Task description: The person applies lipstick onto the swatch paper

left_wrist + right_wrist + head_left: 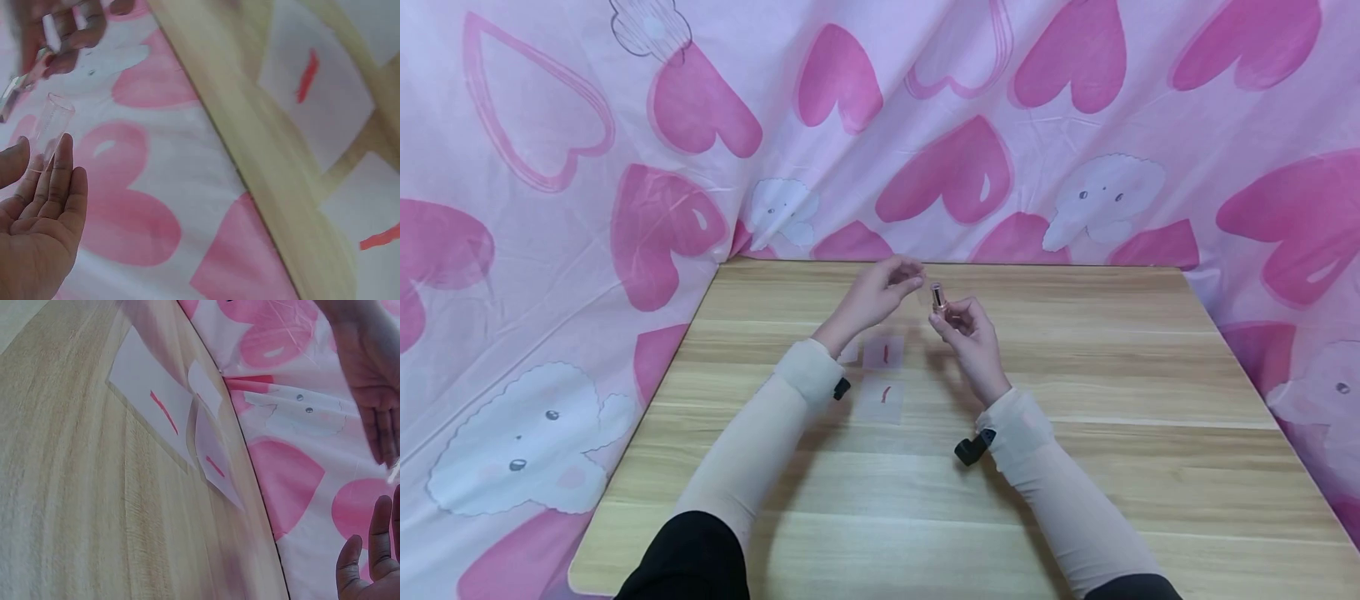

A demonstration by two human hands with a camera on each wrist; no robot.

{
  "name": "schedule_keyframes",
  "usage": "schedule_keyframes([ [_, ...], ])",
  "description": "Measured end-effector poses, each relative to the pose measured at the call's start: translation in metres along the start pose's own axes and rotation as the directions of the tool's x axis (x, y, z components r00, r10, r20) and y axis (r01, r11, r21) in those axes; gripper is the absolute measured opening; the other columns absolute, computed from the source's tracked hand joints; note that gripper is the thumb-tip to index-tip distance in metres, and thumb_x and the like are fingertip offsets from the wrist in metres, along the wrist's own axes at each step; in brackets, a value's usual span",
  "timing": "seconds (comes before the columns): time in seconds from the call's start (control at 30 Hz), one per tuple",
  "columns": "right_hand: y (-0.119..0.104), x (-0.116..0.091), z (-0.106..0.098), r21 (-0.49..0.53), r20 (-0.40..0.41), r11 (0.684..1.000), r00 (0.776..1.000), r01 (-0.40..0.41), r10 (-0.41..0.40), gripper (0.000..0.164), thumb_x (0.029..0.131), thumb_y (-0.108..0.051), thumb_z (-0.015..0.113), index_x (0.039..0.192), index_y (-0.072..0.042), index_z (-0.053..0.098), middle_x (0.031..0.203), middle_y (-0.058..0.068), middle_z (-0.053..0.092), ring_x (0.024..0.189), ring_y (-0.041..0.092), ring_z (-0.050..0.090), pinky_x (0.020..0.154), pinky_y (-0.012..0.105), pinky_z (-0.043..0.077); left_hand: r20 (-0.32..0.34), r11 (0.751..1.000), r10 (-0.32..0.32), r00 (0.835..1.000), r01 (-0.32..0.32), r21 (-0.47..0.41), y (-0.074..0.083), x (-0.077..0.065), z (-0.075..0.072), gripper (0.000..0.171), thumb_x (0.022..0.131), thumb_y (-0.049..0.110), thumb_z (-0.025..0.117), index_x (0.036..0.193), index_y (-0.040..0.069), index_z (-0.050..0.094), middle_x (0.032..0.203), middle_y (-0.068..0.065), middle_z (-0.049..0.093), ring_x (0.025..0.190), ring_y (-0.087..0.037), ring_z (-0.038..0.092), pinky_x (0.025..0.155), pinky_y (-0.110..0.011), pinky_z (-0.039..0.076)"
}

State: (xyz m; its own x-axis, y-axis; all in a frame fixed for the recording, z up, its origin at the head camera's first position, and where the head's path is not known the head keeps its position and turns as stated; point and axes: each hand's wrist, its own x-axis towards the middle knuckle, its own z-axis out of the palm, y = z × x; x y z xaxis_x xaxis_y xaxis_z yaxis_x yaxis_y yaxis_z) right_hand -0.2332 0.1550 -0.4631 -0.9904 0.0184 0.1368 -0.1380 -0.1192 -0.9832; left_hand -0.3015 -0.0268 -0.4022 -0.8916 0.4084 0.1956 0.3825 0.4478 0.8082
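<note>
My left hand (874, 296) is raised over the far part of the table, holding a clear hollow cap (52, 122) between thumb and fingertips. Just to its right, my right hand (974, 337) grips a small lipstick (937, 297) with a shiny metallic tube, pointing upward. Cap and lipstick are close together but apart. In the right wrist view both objects are mostly out of frame, with fingers (380, 540) of the right hand at the lower right edge.
White paper pieces with short red strokes lie on the wooden table (1112, 375): a near sheet (868, 404), a farther sheet (874, 354) and one (848, 352) partly behind the left wrist. A pink heart-patterned cloth (940, 167) hangs behind the table's far edge.
</note>
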Motion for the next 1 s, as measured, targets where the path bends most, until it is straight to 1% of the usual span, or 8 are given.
schedule_keyframes([
  [0.1, 0.001, 0.0, 0.0, -0.002, 0.002, 1.0, 1.0, 0.004, -0.004, 0.022, 0.088, -0.021, 0.071, 0.101, -0.015, 0.055, 0.101, -0.003, 0.064, 0.092, 0.011, 0.062, 0.078, 0.023, 0.053, -0.03, 0.999, 0.038, 0.999, -0.038, -0.026, 0.006, 0.0, -0.006, 0.031, 0.096, 0.029, 0.06, 0.122, 0.014, 0.062, 0.112, 0.002, 0.07, 0.102, -0.012, 0.066, 0.088, -0.029, 0.055],
  [0.2, 0.003, 0.0, 0.0, 0.009, 0.009, 1.0, 1.0, 0.003, -0.003, 0.022, 0.088, -0.021, 0.071, 0.102, -0.015, 0.054, 0.102, -0.003, 0.064, 0.094, 0.011, 0.062, 0.081, 0.023, 0.054, -0.065, 0.998, 0.062, 0.996, -0.064, -0.028, 0.011, 0.0, -0.01, 0.03, 0.095, 0.028, 0.061, 0.122, 0.014, 0.063, 0.112, 0.001, 0.071, 0.099, -0.01, 0.066, 0.086, -0.027, 0.055],
  [0.37, 0.005, -0.001, 0.001, 0.005, 0.005, 1.0, 1.0, -0.006, 0.006, 0.024, 0.087, -0.022, 0.073, 0.102, -0.016, 0.055, 0.103, -0.001, 0.065, 0.095, 0.012, 0.063, 0.079, 0.023, 0.054, -0.084, 0.997, 0.05, 0.995, -0.054, -0.048, 0.017, -0.002, -0.015, 0.029, 0.095, 0.028, 0.061, 0.122, 0.016, 0.063, 0.115, 0.003, 0.07, 0.099, -0.008, 0.065, 0.085, -0.026, 0.055],
  [0.47, 0.006, -0.001, 0.002, -0.008, -0.002, 1.0, 1.0, -0.01, 0.01, 0.025, 0.086, -0.021, 0.073, 0.102, -0.016, 0.055, 0.104, 0.0, 0.066, 0.095, 0.012, 0.064, 0.075, 0.022, 0.053, -0.094, 0.997, 0.05, 0.994, -0.056, -0.059, 0.018, -0.002, -0.018, 0.03, 0.095, 0.029, 0.061, 0.122, 0.016, 0.063, 0.116, 0.003, 0.07, 0.099, -0.008, 0.065, 0.084, -0.026, 0.055],
  [0.57, 0.006, -0.001, 0.003, 0.0, 0.001, 1.0, 1.0, -0.005, 0.005, 0.024, 0.086, -0.019, 0.073, 0.102, -0.015, 0.055, 0.107, 0.004, 0.066, 0.097, 0.012, 0.064, 0.075, 0.02, 0.052, -0.102, 0.996, 0.051, 0.994, -0.057, -0.063, 0.02, -0.003, -0.019, 0.03, 0.095, 0.031, 0.061, 0.122, 0.018, 0.064, 0.115, 0.003, 0.07, 0.099, -0.008, 0.066, 0.085, -0.026, 0.055],
  [0.67, 0.006, -0.001, 0.004, -0.006, 0.002, 1.0, 1.0, -0.002, 0.002, 0.025, 0.086, -0.02, 0.073, 0.103, -0.014, 0.056, 0.107, 0.004, 0.067, 0.097, 0.012, 0.064, 0.074, 0.021, 0.052, -0.094, 0.996, 0.044, 0.995, -0.052, -0.076, 0.024, -0.004, -0.019, 0.03, 0.095, 0.032, 0.062, 0.122, 0.02, 0.064, 0.116, 0.004, 0.07, 0.099, -0.007, 0.066, 0.085, -0.026, 0.055],
  [0.8, 0.005, -0.002, 0.004, -0.019, 0.005, 1.0, 1.0, -0.001, 0.002, 0.025, 0.086, -0.021, 0.073, 0.103, -0.014, 0.056, 0.104, 0.0, 0.067, 0.093, 0.011, 0.064, 0.073, 0.021, 0.051, -0.081, 0.994, 0.052, 0.995, -0.059, -0.086, 0.029, -0.004, -0.017, 0.029, 0.094, 0.031, 0.063, 0.121, 0.02, 0.064, 0.116, 0.004, 0.07, 0.099, -0.007, 0.066, 0.085, -0.026, 0.055],
  [1.0, 0.005, -0.002, 0.004, -0.011, 0.006, 1.0, 1.0, 0.005, -0.005, 0.025, 0.087, -0.02, 0.073, 0.103, -0.013, 0.055, 0.107, 0.007, 0.067, 0.093, 0.011, 0.064, 0.074, 0.021, 0.052, -0.062, 0.996, 0.066, 0.996, -0.069, -0.061, 0.029, -0.004, -0.011, 0.027, 0.094, 0.029, 0.063, 0.119, 0.02, 0.065, 0.113, 0.005, 0.071, 0.096, -0.006, 0.066, 0.081, -0.025, 0.056],
])
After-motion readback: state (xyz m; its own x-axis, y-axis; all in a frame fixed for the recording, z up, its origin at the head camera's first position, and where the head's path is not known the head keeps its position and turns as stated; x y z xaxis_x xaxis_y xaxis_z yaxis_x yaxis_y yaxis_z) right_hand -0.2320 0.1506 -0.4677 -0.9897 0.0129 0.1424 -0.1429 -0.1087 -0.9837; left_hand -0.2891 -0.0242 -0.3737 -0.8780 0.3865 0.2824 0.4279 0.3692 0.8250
